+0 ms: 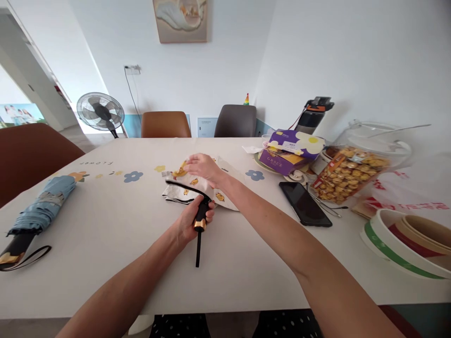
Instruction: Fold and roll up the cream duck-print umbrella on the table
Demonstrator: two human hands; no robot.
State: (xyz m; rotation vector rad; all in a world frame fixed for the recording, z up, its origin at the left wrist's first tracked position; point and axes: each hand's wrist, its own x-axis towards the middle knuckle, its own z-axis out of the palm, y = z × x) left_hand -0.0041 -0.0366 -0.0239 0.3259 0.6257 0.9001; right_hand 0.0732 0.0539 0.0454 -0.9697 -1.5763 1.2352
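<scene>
A white umbrella (220, 197) with yellow cartoon chicks and black edging lies loosely folded over the middle of the table. My left hand (192, 218) is closed round its black handle, which has a gold band and a black strap hanging towards me. Across the canopy reaches my right hand (204, 168), its fingers bent over a fold of the fabric near the far left edge. Its fingertips are partly hidden by that fold. Off to the left, a blue folded umbrella (47, 204) with a black and gold handle rests on the table.
At the right of the table (123, 263) are a black phone (306, 203), purple boxes (285, 159), a clear jar of wrapped snacks (352, 173) and a white-green bowl (378, 244). Chairs (165, 124) stand beyond the table, with a fan (101, 111) behind at the left.
</scene>
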